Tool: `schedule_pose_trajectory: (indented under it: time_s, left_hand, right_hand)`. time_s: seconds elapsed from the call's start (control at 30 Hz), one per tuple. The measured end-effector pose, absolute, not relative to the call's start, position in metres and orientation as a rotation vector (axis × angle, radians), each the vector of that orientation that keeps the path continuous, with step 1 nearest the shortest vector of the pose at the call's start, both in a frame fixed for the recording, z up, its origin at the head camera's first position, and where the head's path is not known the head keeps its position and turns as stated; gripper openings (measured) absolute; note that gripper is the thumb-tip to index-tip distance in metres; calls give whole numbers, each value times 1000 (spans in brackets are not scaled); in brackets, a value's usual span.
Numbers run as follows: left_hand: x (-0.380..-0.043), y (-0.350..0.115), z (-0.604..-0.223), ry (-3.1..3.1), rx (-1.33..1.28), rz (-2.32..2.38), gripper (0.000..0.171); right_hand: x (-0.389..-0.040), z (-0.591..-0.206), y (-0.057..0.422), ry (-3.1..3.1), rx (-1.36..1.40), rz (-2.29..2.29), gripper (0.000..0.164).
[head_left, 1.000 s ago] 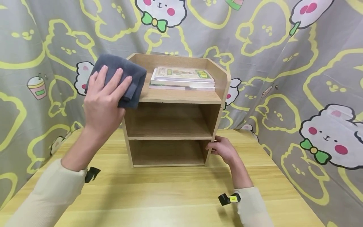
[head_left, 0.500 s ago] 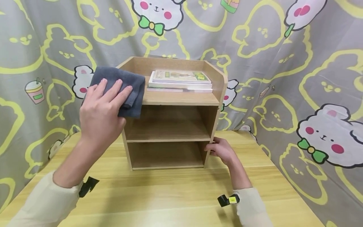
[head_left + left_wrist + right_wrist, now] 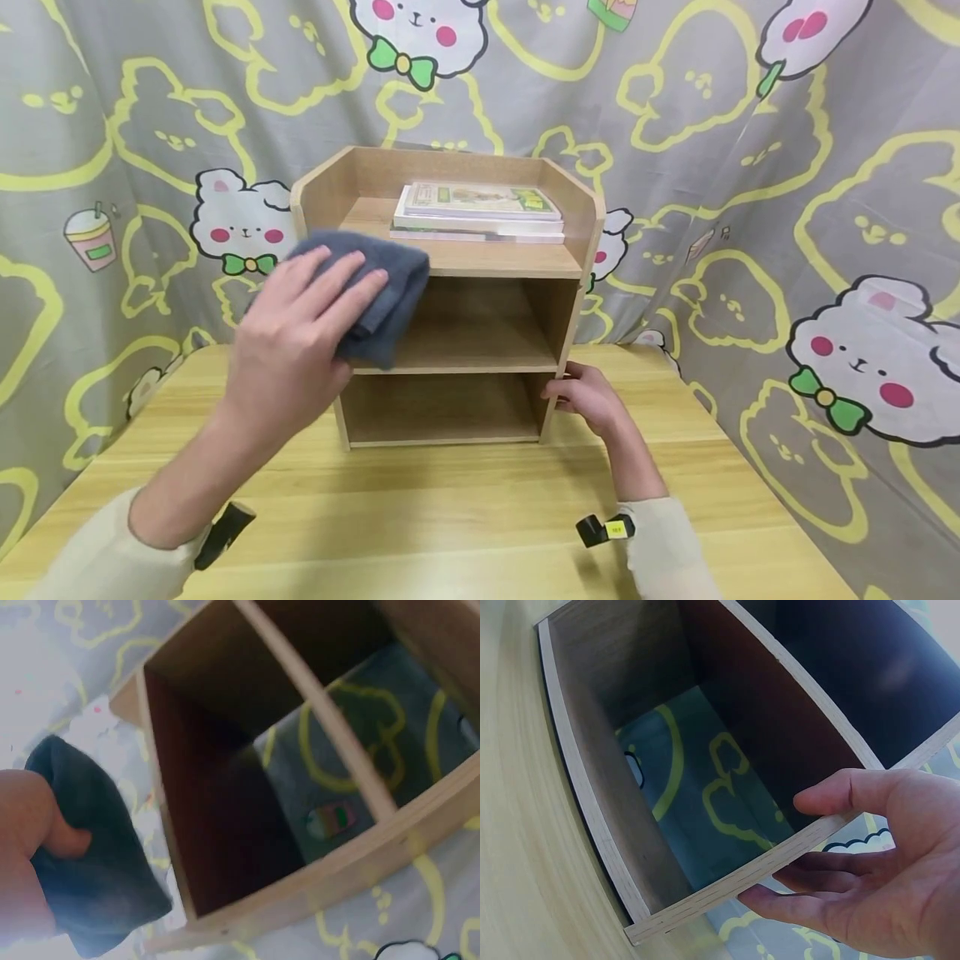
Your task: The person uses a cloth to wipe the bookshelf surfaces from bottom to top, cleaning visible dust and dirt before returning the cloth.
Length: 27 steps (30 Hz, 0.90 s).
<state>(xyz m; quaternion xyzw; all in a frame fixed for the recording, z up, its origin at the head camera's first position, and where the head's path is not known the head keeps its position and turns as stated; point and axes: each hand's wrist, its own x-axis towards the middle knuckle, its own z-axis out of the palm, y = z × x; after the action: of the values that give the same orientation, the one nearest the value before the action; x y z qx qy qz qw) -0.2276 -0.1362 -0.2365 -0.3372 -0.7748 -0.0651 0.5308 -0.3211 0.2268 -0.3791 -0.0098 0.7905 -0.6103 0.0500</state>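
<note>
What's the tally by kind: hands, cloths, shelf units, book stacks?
Hands: 2 (left hand, right hand)
Cloths: 1 (blue-grey cloth)
Shelf units: 1 (wooden shelf unit)
Book stacks: 1 (book stack)
Total: 5

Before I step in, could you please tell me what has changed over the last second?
The left hand has moved the cloth down and slightly right, uncovering the upper left corner of the shelf unit in the head view. It kept hold of the cloth. The right hand still grips the right side panel, and the books lie unmoved on the top shelf.
</note>
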Motion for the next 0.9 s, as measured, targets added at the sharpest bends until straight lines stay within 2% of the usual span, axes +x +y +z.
schedule_pose_trajectory:
  time_s: [0.17,0.37,0.6,0.8,0.9]
  left_hand:
    - [-227,-128,-258,-1952,-952,-4,67]
    - [-229,-118,-292,-2102,-1028,30,57]
    - [-228,-118,-319,-2310,-933,228,29]
    - [-228,-119,-332,-2490,-953,170,33]
    - [-233,-125,-347,-2557,-945,126,26]
  right_hand:
    - [-321,-378,228,2405,-41,-1860,60]
    - [-319,-377,228,2407,-29,-1858,59]
    - [-320,-376,227,2405,-43,-1860,60]
    - [-321,-377,227,2406,-30,-1868,59]
    - [-321,-378,226,2393,-28,-1876,58]
